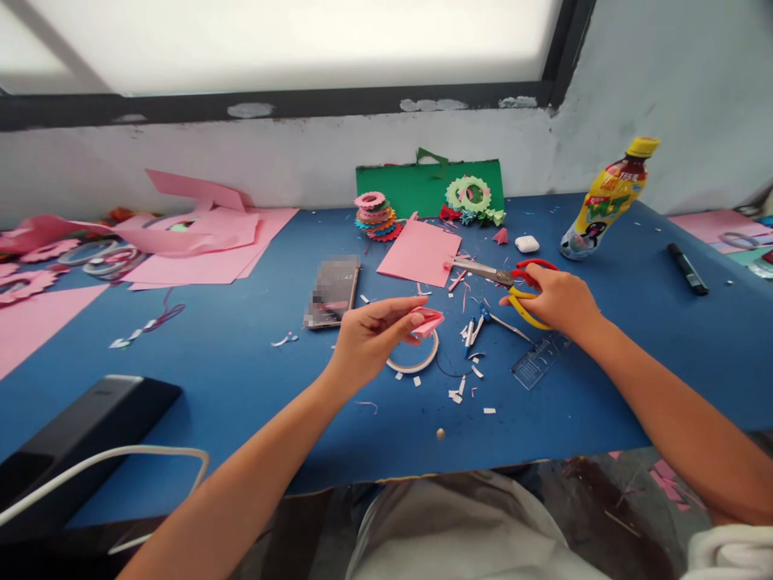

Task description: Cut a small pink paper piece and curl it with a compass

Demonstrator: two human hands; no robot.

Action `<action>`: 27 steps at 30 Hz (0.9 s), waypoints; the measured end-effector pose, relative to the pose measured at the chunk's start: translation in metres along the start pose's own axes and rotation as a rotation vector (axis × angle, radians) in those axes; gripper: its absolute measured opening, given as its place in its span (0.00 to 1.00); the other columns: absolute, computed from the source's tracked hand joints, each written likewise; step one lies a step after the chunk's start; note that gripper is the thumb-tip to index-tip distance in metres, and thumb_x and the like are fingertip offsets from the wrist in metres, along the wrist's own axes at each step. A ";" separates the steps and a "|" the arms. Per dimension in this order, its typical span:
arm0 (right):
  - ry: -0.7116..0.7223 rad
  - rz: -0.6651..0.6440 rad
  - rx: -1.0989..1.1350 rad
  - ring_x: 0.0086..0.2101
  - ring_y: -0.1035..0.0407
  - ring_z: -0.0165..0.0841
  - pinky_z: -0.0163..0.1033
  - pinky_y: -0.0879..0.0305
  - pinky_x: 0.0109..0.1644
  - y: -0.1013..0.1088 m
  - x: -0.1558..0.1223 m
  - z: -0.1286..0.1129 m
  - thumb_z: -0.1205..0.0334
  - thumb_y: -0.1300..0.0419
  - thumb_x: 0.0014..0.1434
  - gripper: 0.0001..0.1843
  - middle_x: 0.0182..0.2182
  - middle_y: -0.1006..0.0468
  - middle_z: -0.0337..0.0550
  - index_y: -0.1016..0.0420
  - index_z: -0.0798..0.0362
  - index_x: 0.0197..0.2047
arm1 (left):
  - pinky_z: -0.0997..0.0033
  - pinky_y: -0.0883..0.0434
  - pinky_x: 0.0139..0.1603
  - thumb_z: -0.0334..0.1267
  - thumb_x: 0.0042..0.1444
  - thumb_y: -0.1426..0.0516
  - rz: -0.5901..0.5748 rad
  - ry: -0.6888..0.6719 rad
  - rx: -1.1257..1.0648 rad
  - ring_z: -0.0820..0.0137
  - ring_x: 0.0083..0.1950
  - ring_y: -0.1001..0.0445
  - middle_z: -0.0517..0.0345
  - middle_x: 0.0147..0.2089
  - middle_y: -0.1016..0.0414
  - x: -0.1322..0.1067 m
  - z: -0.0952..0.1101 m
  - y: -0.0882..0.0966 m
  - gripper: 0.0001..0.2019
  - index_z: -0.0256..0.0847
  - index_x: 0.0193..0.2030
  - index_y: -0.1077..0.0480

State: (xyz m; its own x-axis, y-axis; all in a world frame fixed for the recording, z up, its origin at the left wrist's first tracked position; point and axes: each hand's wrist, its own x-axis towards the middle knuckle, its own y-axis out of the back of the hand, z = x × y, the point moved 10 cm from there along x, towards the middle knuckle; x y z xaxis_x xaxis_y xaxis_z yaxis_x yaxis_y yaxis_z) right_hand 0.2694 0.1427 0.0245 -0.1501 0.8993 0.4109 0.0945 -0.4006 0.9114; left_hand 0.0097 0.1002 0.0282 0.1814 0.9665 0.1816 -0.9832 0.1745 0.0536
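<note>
Folded pink paper is pinched between thumb and fingers of the left hand, raised over the middle of the tabletop. Right hand grasps scissors by the coloured loops, blades pointing left.

Handling estimate: paper very light, springy along the creases, soft enough to crumple under a hard squeeze; layers probably slide if held loosely. Best hold: a flat pinch at the folded side, all layers together (fold direction partly hidden by the fingers). Scissors likely heavier and stiff; take by the loops only.

Outward: white ring below the left hand; compass and clear ruler nearer the right; pink sheet beyond, under the blade tips; phone left of it; bottle far right.
</note>
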 end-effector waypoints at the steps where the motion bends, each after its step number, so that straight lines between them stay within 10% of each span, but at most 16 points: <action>1: -0.029 -0.017 0.013 0.28 0.29 0.40 0.36 0.50 0.25 -0.005 0.001 0.007 0.38 0.46 0.49 0.24 0.27 0.23 0.43 0.28 0.50 0.38 | 0.71 0.23 0.31 0.40 0.49 0.38 0.003 -0.004 0.006 0.66 0.36 0.21 0.52 0.36 0.19 0.000 0.000 0.000 0.14 0.39 0.43 0.25; 11: -0.102 -0.132 0.032 0.33 0.30 0.40 0.38 0.41 0.31 -0.036 0.011 0.055 0.46 0.45 0.53 0.27 0.38 0.23 0.52 0.29 0.57 0.49 | 0.77 0.25 0.26 0.41 0.48 0.37 0.037 0.107 -0.060 0.66 0.39 0.23 0.51 0.39 0.21 0.006 -0.013 0.008 0.14 0.38 0.42 0.25; 17: -0.021 -0.081 -0.006 0.39 0.32 0.41 0.40 0.41 0.39 -0.012 0.003 0.014 0.47 0.49 0.58 0.20 0.36 0.24 0.51 0.27 0.56 0.38 | 0.78 0.24 0.29 0.42 0.48 0.38 0.127 0.169 -0.170 0.66 0.42 0.23 0.49 0.42 0.21 0.008 -0.018 0.018 0.16 0.37 0.43 0.25; 21: 0.027 -0.440 0.185 0.28 0.32 0.35 0.35 0.47 0.27 -0.031 -0.019 -0.029 0.43 0.44 0.53 0.19 0.29 0.24 0.43 0.29 0.51 0.33 | 0.77 0.24 0.33 0.41 0.48 0.38 0.111 0.211 -0.221 0.67 0.44 0.24 0.49 0.44 0.22 0.009 -0.022 0.014 0.16 0.38 0.44 0.26; 27: 0.025 -0.592 0.316 0.23 0.34 0.31 0.33 0.49 0.23 -0.043 -0.029 -0.038 0.59 0.44 0.52 0.07 0.21 0.27 0.40 0.30 0.52 0.26 | 0.76 0.26 0.40 0.36 0.44 0.35 0.043 0.223 -0.225 0.68 0.48 0.26 0.51 0.49 0.24 0.007 -0.022 0.005 0.21 0.41 0.48 0.28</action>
State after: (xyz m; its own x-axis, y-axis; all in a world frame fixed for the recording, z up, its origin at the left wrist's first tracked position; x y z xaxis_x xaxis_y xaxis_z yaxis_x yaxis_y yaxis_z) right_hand 0.2325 0.1268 -0.0258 -0.2876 0.9455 -0.1524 0.2719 0.2332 0.9336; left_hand 0.0058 0.1120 0.0080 0.1550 0.9870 -0.0422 -0.9741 0.1456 -0.1729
